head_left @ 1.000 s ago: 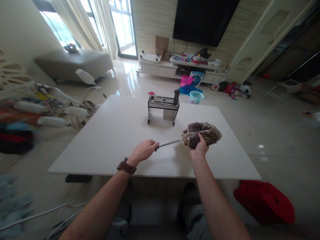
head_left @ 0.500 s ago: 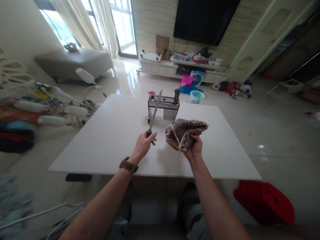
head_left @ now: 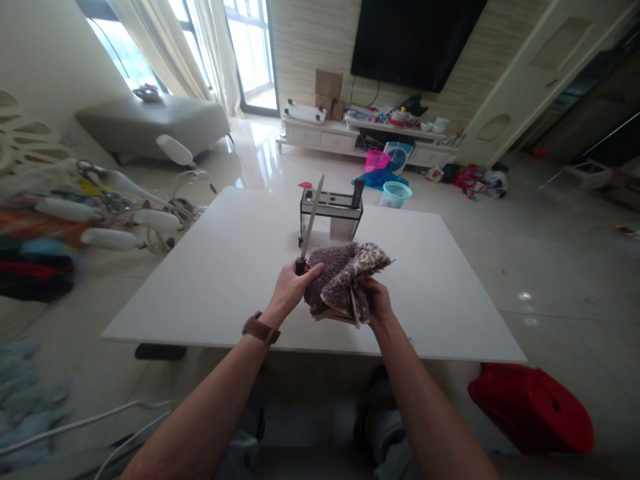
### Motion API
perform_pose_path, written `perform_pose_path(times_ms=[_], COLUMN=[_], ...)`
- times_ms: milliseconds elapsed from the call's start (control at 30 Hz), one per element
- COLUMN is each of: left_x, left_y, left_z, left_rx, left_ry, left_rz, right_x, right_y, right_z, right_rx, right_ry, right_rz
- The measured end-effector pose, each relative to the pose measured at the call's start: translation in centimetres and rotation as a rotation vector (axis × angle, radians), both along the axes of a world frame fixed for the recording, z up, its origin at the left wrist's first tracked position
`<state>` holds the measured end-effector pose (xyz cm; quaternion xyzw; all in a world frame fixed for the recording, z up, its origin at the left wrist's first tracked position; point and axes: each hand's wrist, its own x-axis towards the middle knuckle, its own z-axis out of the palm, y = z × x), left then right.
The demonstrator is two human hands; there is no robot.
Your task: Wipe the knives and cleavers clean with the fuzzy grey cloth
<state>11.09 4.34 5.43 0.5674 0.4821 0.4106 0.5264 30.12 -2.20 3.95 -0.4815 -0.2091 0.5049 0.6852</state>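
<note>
My left hand (head_left: 293,285) grips the dark handle of a long thin metal rod (head_left: 313,217), which points up and away from me. Its thumb reaches over the edge of a bunched brown fuzzy cloth (head_left: 340,280). My right hand (head_left: 379,301) holds that cloth from the right side, its fingers partly hidden by the folds. Behind the cloth, a rack with a black frame (head_left: 333,205) stands on the white table (head_left: 200,287). A black-handled item (head_left: 358,192) sticks up from the rack's right end, and a small red piece (head_left: 305,185) shows at its left.
On the floor beyond the table are a light blue basket (head_left: 396,193) and a pink basket (head_left: 377,161). A red stool-like object (head_left: 533,408) stands by the near right corner. White lamp-like parts and cables (head_left: 150,220) lie left of the table.
My right hand has moved left with the cloth, which now meets my left thumb. The left hand keeps the rod at nearly the same place. The whole view has shifted slightly.
</note>
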Motion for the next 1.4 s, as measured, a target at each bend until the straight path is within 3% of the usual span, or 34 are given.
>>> perform_pose_path(times_ms=[100, 267, 333, 400, 467, 533, 567, 633, 700, 767, 1033, 1400], left_x=[0.5, 0.8, 0.6, 0.5, 0.5, 0.8, 1.1, 1.8, 2.5, 3.1, 3.9, 4.3], left_y=[-0.2, -0.1, 0.1, 0.2, 0.0, -0.5, -0.8, -1.5, -2.2, -2.8, -3.6, -3.8], left_z=[0.2, 0.0, -0.4, -0.8, -1.1, -1.1, -1.0, -0.8, -0.6, -0.6, -1.7, -1.3], left_rx=[-0.060, -0.043, 0.008, 0.067, 0.116, 0.141, 0.147, 0.156, 0.171, 0.192, 0.218, 0.145], left_ry=[-0.147, -0.132, -0.033, 0.082, 0.181, 0.261, 0.296, 0.350, 0.375, 0.405, 0.565, 0.568], left_rz=[-0.059, 0.034, 0.098, 0.144, 0.166, 0.173, 0.168, 0.150, 0.118, 0.072, -0.056, -0.015], right_x=[-0.2, -0.4, 0.0, 0.6, 1.0, 0.8, 0.5, -0.8, -2.3, -3.5, -4.1, -4.1], right_y=[0.1, 1.1, 1.6, 1.9, 1.7, 1.2, 0.8, 0.0, -0.4, -0.6, 0.2, 0.3], right_z=[-0.3, -1.7, -2.6, -3.1, -3.0, -2.2, -1.8, -0.8, -0.2, -0.1, -1.7, -1.5], right_rx=[-0.056, -0.072, -0.078, -0.108, -0.102, -0.018, 0.047, 0.163, 0.242, 0.258, 0.149, 0.158], right_ry=[0.113, 0.112, 0.056, -0.047, -0.237, -0.492, -0.615, -0.762, -0.817, -0.856, -0.990, -0.850], right_rz=[0.158, 0.110, 0.001, -0.205, -0.433, -0.551, -0.534, -0.365, -0.174, -0.083, -0.105, -0.102])
